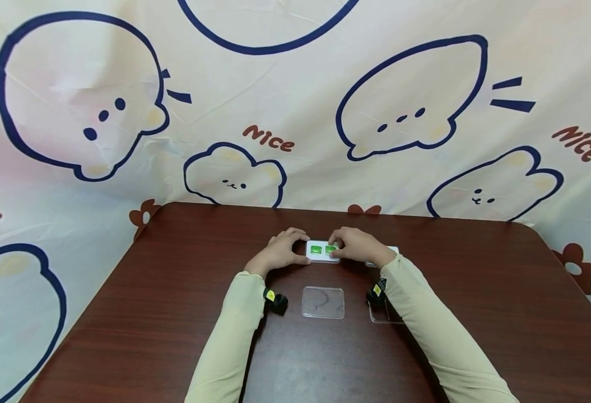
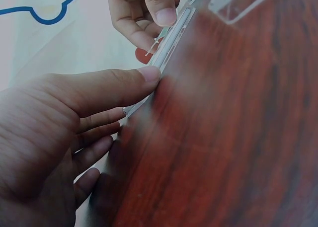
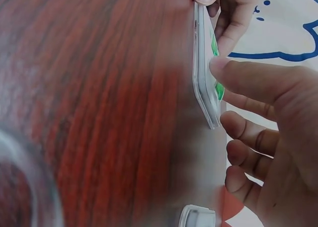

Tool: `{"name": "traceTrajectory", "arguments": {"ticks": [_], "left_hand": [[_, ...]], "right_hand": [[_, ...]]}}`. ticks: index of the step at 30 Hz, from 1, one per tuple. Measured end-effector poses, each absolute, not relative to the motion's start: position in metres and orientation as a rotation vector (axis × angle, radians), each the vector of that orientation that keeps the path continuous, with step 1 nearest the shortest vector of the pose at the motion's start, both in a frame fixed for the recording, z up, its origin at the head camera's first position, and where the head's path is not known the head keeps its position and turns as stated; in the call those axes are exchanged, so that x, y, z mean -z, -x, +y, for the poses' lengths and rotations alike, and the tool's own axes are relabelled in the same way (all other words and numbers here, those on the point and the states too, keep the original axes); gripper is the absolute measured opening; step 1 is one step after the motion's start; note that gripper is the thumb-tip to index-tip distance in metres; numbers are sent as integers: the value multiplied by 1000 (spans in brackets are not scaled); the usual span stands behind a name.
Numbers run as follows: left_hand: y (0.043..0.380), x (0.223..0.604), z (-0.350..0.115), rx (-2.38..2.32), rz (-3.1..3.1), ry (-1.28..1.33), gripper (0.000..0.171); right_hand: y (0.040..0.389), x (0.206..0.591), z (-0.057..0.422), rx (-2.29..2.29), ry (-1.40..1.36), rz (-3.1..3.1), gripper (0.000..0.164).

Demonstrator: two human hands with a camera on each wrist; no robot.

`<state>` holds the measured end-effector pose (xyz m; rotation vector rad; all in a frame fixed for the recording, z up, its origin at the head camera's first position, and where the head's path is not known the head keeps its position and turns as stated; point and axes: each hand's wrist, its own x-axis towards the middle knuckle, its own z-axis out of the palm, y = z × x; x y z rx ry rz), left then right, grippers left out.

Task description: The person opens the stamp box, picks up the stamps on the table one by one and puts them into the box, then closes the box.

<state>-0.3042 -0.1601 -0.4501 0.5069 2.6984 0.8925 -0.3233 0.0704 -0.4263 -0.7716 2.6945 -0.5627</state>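
Note:
A flat, clear-edged case with a white face [image 1: 320, 258] lies near the table's back edge. Two small green squares sit side by side on it, the left one [image 1: 316, 249] uncovered. My left hand [image 1: 281, 251] holds the case at its left end, thumb on the near edge, fingers at the far side. At the right end, my right hand [image 1: 358, 246] pinches the right green square [image 1: 330, 249] between thumb and index finger. Seen in the right wrist view, the green square [image 3: 219, 91] stands slightly proud of the white face; the remaining right fingers are loosely bent.
A clear plastic lid [image 1: 322, 303] lies on the brown table [image 1: 305, 358] nearer to me. Another clear piece [image 1: 380, 322] is partly under my right forearm. A second white case [image 1: 393, 249] shows behind the right wrist. A printed cloth [image 1: 315, 112] hangs behind the table.

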Motion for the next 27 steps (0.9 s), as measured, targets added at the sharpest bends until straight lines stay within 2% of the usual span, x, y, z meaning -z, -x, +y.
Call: {"name": "traceTrajectory", "arguments": {"ticks": [18,27], "left_hand": [[306,448,-157,-878,2709,-525,60],[305,450,-159,-883,2705,-525,61]], "right_hand": [[308,413,78,597,780,2727,35],[282,413,87,687,860,2620,56]]}}
